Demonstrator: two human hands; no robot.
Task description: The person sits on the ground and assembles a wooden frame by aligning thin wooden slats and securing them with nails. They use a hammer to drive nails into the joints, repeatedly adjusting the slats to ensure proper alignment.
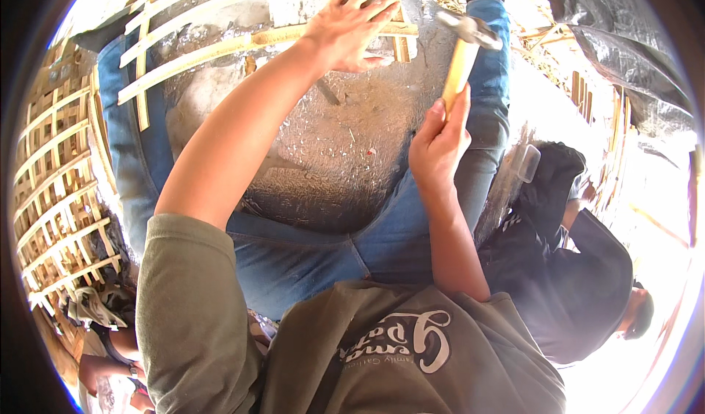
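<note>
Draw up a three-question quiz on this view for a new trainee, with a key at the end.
1. True or false: the right hand holds the hammer by its handle.
2. Multiple choice: the left hand lies over
A) the hammer's head
B) the pale crossed strips
C) the black sheeting
3. Fill in the blank: the trousers worn with the olive-green shirt are ____ in colour.

Key: 1. True. 2. B. 3. Blue.
</note>
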